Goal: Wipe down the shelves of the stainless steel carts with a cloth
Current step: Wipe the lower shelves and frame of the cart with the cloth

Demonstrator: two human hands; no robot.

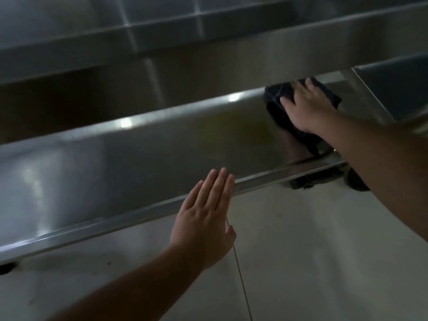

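Two hands out: our right hand (310, 107) presses the dark cloth (281, 93) flat-fingered onto the steel shelf (139, 154); left hand (206, 214) hovers, fingers straight.

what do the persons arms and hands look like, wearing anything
Both forearms are bare as far as the picture shows: no sleeves, gloves, watch or bands. The left hand and right hand show no rings on the fingers, though the picture is dim and a bit blurred.

Right hand (310, 107) presses dark cloth (282, 112) onto steel shelf (143, 158); left hand (206, 216) flat.
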